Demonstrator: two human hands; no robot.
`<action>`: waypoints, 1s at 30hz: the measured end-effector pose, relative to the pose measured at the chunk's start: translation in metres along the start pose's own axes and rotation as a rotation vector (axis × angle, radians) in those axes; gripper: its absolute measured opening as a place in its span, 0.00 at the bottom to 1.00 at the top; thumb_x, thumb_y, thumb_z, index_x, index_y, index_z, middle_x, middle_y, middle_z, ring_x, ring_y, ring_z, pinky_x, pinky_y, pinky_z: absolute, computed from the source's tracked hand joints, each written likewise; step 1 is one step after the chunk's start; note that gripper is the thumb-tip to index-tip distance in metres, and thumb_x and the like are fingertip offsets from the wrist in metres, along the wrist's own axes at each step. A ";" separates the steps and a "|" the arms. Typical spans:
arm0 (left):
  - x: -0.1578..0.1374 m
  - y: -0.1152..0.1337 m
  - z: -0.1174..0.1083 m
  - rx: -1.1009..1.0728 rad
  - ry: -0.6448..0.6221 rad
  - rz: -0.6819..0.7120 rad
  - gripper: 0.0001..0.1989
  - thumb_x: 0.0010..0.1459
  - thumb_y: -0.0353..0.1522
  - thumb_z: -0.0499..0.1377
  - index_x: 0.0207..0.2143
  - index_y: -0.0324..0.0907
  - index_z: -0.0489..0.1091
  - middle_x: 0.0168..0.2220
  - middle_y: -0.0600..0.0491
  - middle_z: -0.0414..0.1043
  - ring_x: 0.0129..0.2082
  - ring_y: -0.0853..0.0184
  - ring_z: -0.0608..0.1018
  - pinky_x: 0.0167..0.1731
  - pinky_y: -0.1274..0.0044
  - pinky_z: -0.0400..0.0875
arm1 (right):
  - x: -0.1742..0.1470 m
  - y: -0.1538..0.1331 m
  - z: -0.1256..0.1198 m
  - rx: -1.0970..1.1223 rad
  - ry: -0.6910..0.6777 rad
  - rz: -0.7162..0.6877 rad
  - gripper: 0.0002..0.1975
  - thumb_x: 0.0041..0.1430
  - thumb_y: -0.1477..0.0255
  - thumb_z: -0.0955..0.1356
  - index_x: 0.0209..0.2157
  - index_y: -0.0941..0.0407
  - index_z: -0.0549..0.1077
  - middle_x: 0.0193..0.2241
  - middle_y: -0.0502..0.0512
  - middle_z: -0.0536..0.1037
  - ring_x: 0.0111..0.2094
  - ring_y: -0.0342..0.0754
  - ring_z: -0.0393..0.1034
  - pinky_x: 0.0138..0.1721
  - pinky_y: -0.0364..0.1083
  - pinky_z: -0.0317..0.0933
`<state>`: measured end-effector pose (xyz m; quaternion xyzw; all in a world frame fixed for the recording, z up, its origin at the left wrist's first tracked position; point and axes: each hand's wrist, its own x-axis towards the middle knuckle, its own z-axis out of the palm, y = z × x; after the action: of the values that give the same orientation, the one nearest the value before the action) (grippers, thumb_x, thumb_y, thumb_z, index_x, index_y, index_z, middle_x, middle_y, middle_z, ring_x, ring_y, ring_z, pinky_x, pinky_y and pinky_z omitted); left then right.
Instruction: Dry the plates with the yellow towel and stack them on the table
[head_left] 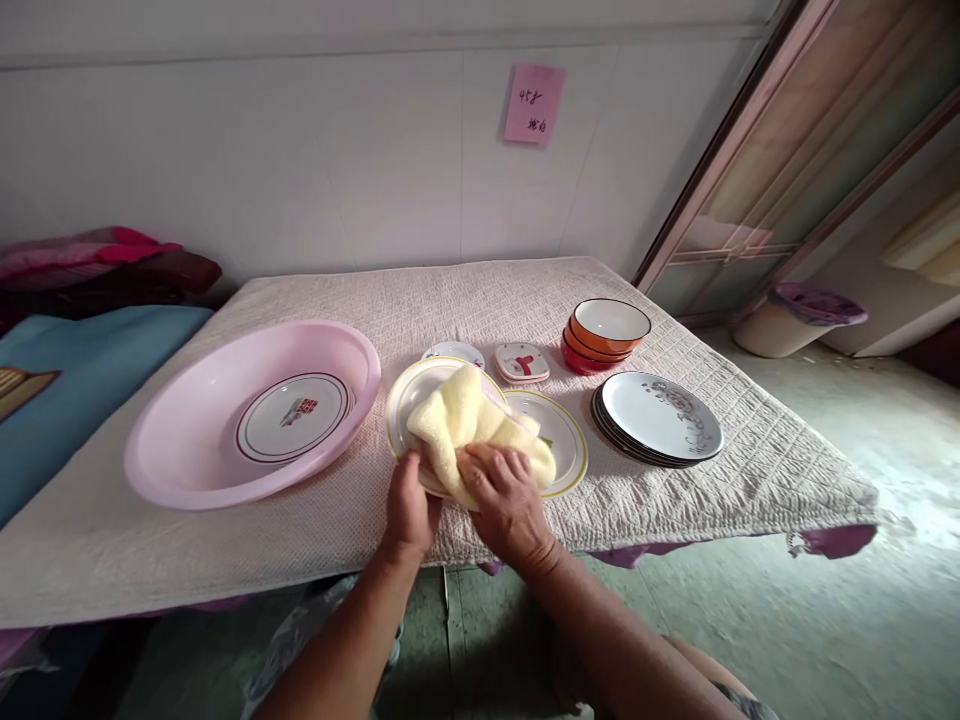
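Note:
My left hand grips the near left rim of a white plate with a yellow edge band, which is tilted above the table. A pale yellow towel lies bunched over this plate, and my right hand is closed on it, pressing it against the plate. Under and to the right of them rests another yellow-rimmed plate, partly covered by the towel. Behind the held plate sit a small round dish and a squarish dish with a red pattern.
A large pink basin on the left holds a white plate with a red design. To the right stand stacked orange and red bowls and a stack of floral plates. A quilted cloth covers the table; a bin stands beyond.

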<state>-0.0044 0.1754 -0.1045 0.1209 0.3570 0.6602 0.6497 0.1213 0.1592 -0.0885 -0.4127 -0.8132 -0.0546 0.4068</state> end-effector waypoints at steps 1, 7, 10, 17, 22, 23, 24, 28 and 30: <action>0.002 0.005 -0.002 0.013 0.006 0.029 0.21 0.53 0.40 0.62 0.47 0.40 0.74 0.43 0.48 0.78 0.50 0.58 0.76 0.52 0.68 0.68 | 0.001 0.010 -0.003 -0.030 0.006 -0.009 0.16 0.60 0.78 0.62 0.49 0.57 0.71 0.45 0.62 0.73 0.47 0.55 0.64 0.46 0.54 0.60; -0.018 0.021 0.021 0.007 0.012 0.081 0.23 0.50 0.39 0.64 0.48 0.41 0.74 0.43 0.48 0.79 0.53 0.54 0.74 0.55 0.66 0.66 | -0.014 0.031 0.010 -0.030 -0.002 0.064 0.19 0.59 0.76 0.64 0.52 0.55 0.70 0.47 0.61 0.73 0.48 0.56 0.65 0.48 0.56 0.60; -0.023 0.007 0.025 -0.045 -0.027 -0.007 0.22 0.50 0.41 0.63 0.45 0.38 0.74 0.43 0.47 0.78 0.53 0.54 0.74 0.54 0.66 0.66 | -0.018 0.004 0.017 0.029 -0.029 0.060 0.18 0.61 0.74 0.64 0.52 0.56 0.70 0.47 0.61 0.74 0.45 0.55 0.66 0.44 0.54 0.60; -0.001 0.012 -0.002 0.002 -0.043 0.046 0.20 0.54 0.39 0.62 0.48 0.40 0.74 0.45 0.47 0.78 0.53 0.56 0.74 0.55 0.67 0.66 | -0.002 0.014 -0.003 -0.031 0.036 -0.043 0.15 0.61 0.78 0.61 0.49 0.58 0.70 0.46 0.63 0.73 0.48 0.55 0.64 0.47 0.54 0.59; -0.017 0.026 0.020 0.016 -0.035 0.082 0.23 0.50 0.39 0.64 0.48 0.40 0.74 0.44 0.47 0.79 0.55 0.54 0.73 0.56 0.66 0.64 | -0.014 0.032 0.009 -0.017 0.020 0.062 0.19 0.59 0.78 0.63 0.52 0.56 0.69 0.47 0.61 0.73 0.49 0.56 0.65 0.48 0.56 0.59; -0.021 0.023 0.025 0.001 -0.031 0.093 0.23 0.50 0.40 0.64 0.48 0.40 0.74 0.44 0.47 0.79 0.55 0.54 0.73 0.56 0.66 0.64 | -0.017 0.026 0.013 0.007 0.010 0.074 0.19 0.59 0.78 0.63 0.52 0.56 0.70 0.47 0.61 0.73 0.48 0.56 0.65 0.47 0.56 0.59; -0.024 0.018 0.028 -0.011 -0.026 0.089 0.24 0.49 0.41 0.64 0.47 0.40 0.74 0.43 0.47 0.79 0.55 0.54 0.73 0.56 0.66 0.64 | -0.019 0.018 0.017 0.032 0.001 0.084 0.18 0.59 0.77 0.63 0.51 0.56 0.70 0.47 0.61 0.73 0.46 0.55 0.66 0.46 0.55 0.60; -0.017 -0.003 0.018 -0.018 0.008 -0.029 0.23 0.52 0.43 0.61 0.43 0.35 0.75 0.42 0.46 0.78 0.53 0.55 0.74 0.55 0.67 0.65 | -0.013 -0.013 0.016 0.087 -0.015 0.088 0.15 0.62 0.75 0.62 0.50 0.57 0.70 0.44 0.61 0.74 0.42 0.54 0.65 0.42 0.54 0.61; -0.007 -0.005 0.005 -0.004 0.011 -0.007 0.23 0.55 0.44 0.59 0.44 0.35 0.75 0.43 0.45 0.78 0.53 0.56 0.74 0.55 0.68 0.65 | -0.007 -0.014 0.009 0.080 -0.013 0.031 0.15 0.62 0.75 0.61 0.50 0.58 0.70 0.44 0.62 0.74 0.43 0.54 0.65 0.43 0.54 0.61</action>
<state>0.0038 0.1698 -0.1018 0.1146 0.3600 0.6591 0.6503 0.1084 0.1497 -0.0963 -0.4089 -0.8109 -0.0133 0.4185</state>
